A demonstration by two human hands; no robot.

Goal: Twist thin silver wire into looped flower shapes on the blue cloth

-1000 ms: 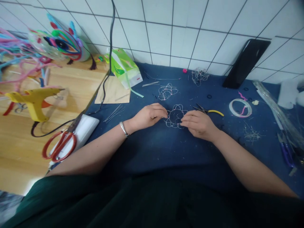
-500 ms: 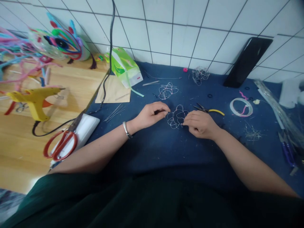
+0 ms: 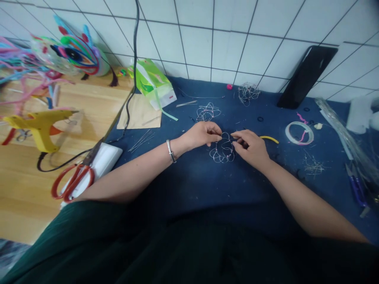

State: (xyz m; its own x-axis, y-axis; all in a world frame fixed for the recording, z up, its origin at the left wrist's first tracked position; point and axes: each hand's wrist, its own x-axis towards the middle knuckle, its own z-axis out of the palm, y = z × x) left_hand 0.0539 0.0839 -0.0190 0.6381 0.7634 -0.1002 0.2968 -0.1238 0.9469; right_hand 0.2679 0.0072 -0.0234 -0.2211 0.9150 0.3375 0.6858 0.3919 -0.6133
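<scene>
A thin silver wire piece bent into a ring of flower-like loops [image 3: 222, 158] is between my hands over the dark blue cloth. My left hand [image 3: 204, 135], with a silver bangle at the wrist, pinches the upper left loop between thumb and forefinger. At the right edge of the wire piece, my right hand [image 3: 250, 146] has thumb and forefinger bent around the wire; its other fingers curl in. Small pinkish spots mark the wire joints. Just beyond my left hand lies a second looped wire piece [image 3: 209, 112]. Pliers with a yellow handle [image 3: 270, 139] are partly hidden behind my right hand.
Orange-handled scissors [image 3: 72, 181] and a yellow glue gun [image 3: 38, 124] lie at left. A black phone [image 3: 308, 77] leans on the tiled wall. Farther right are a tape roll [image 3: 299, 133], wire scraps [image 3: 314, 165] and purple-handled snips [image 3: 357, 187]. A wire tangle [image 3: 248, 94] lies at the back.
My left hand has moved right and taken the wire piece's upper loop. My right hand has shifted up along its right side, and the wire piece has turned.
</scene>
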